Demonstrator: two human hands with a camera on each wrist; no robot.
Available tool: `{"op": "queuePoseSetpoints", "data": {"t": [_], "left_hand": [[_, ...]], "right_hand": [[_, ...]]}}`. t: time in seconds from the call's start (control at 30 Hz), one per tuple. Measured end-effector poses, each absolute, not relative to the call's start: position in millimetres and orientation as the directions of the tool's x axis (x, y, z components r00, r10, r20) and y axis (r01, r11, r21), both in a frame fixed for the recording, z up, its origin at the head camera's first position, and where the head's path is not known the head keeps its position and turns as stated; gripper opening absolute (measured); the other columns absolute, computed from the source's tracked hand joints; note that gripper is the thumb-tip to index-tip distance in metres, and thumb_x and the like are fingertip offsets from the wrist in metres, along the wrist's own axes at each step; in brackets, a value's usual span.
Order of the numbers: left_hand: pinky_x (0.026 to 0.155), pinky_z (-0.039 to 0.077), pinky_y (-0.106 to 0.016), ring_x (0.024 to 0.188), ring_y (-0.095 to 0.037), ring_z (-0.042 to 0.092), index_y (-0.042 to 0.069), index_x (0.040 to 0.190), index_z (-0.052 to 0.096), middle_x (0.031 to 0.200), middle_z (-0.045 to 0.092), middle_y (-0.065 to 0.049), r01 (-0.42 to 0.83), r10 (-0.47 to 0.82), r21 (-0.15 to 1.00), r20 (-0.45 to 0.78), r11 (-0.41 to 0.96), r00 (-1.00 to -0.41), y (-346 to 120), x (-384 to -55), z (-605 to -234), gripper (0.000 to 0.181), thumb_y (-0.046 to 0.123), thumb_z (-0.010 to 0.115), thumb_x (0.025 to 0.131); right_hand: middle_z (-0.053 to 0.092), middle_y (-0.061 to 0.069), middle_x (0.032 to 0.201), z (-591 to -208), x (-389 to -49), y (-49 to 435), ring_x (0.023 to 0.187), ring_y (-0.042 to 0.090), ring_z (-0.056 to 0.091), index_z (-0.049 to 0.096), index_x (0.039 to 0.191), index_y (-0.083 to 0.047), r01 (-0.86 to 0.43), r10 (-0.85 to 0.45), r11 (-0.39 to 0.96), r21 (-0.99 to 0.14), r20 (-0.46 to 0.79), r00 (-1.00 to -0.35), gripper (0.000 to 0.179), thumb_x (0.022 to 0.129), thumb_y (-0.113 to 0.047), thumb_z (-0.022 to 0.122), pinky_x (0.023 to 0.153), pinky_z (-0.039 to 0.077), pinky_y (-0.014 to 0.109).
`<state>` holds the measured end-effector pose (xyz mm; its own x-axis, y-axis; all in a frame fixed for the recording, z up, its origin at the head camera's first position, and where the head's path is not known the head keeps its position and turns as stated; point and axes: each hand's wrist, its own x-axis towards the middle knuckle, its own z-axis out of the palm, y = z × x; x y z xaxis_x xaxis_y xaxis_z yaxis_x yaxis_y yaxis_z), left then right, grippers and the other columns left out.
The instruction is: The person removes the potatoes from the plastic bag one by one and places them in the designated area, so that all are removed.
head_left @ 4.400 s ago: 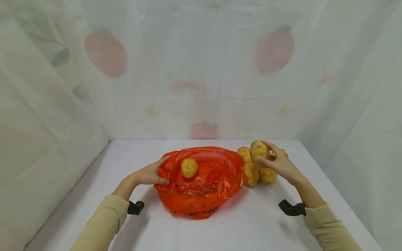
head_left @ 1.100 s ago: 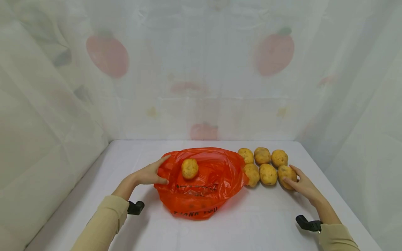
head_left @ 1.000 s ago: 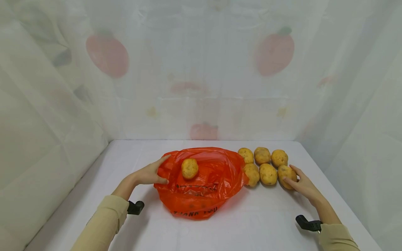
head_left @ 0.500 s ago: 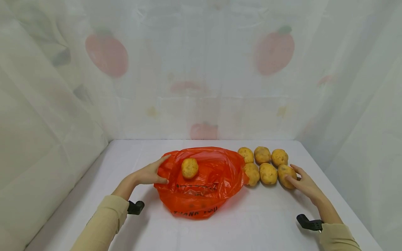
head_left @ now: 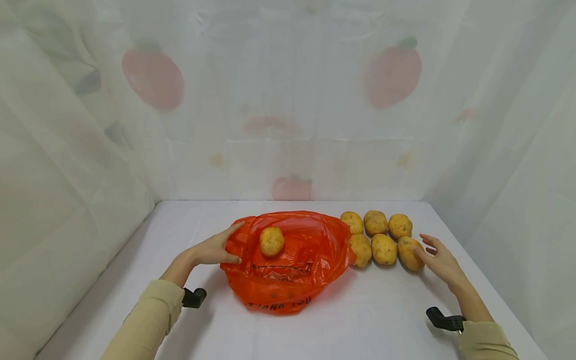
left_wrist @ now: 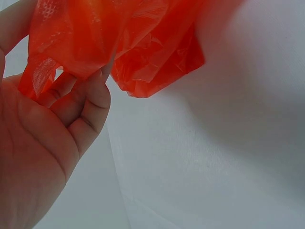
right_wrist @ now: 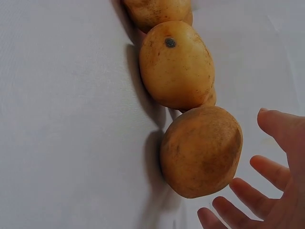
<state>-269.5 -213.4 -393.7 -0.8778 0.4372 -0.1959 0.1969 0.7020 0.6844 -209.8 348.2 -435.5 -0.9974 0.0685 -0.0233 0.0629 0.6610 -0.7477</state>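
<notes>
A red plastic bag (head_left: pixel 288 287) printed THANK YOU lies at mid-table, its mouth spread wide. One yellow potato (head_left: pixel 272 242) shows inside it. My left hand (head_left: pixel 213 250) grips the bag's left edge; in the left wrist view, its fingers (left_wrist: pixel 88 102) curl against the thin red plastic. My right hand (head_left: pixel 443 260) is beside the front right potato (head_left: pixel 410 253), fingers spread and holding nothing. In the right wrist view that potato (right_wrist: pixel 202 152) sits on the table, with the fingertips right at its side.
Several potatoes stand in two short rows right of the bag, including a back middle potato (head_left: pixel 375 223) and a front middle potato (head_left: pixel 384 249). The front left potato (head_left: pixel 361 250) meets the bag's edge. Pale curtains (head_left: pixel 337 100) enclose the white table (head_left: pixel 337 330).
Earlier my right hand held a potato up among the others; a second row now reaches further right. It has just let go of the front right potato and drawn slightly rightward. The left hand stays put.
</notes>
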Motion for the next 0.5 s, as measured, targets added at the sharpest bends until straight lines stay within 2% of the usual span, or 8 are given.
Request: {"op": "queuePoseSetpoints", "data": {"t": [0.2, 0.3, 0.5], "left_hand": [[0.097, 0.038, -0.054, 0.125, -0.033, 0.036, 0.03, 0.148, 0.014, 0.144, 0.031, -0.011, 0.195, 0.436, 0.685, -0.197, 0.702, -0.878, -213.9, -269.7, -393.7, 0.092, 0.023, 0.073, 0.078], [0.097, 0.038, -0.054, 0.125, -0.033, 0.037, 0.03, 0.148, 0.013, 0.144, 0.031, -0.011, 0.193, 0.436, 0.687, -0.198, 0.701, -0.878, -214.1, -269.8, -393.6, 0.092, 0.023, 0.073, 0.078], [0.096, 0.038, -0.054, 0.125, -0.033, 0.037, 0.03, 0.148, 0.014, 0.144, 0.032, -0.01, 0.196, 0.438, 0.689, -0.195, 0.698, -0.877, -214.3, -269.6, -393.9, 0.092, 0.023, 0.073, 0.078]], "right_hand": [[0.027, 0.031, 0.14, -453.8, -222.5, 361.6, 0.124, 0.049, 0.032, 0.022, 0.144, -0.006, 0.061, 0.103, 0.693, -0.719, 0.015, -0.995, 0.074, 0.091, -0.052, 0.046, 0.084, 0.042, 0.061], [0.028, 0.03, 0.14, -472.8, -235.1, 376.3, 0.123, 0.049, 0.033, 0.023, 0.145, -0.009, 0.034, 0.095, 0.704, -0.71, 0.047, -0.994, 0.074, 0.09, -0.055, 0.044, 0.085, 0.04, 0.063], [0.032, 0.018, 0.144, -503.3, -255.5, 396.4, 0.125, 0.044, 0.035, 0.025, 0.145, -0.015, 0.016, 0.127, 0.709, -0.705, 0.105, -0.986, 0.081, 0.084, -0.067, 0.04, 0.085, 0.04, 0.063]]}}
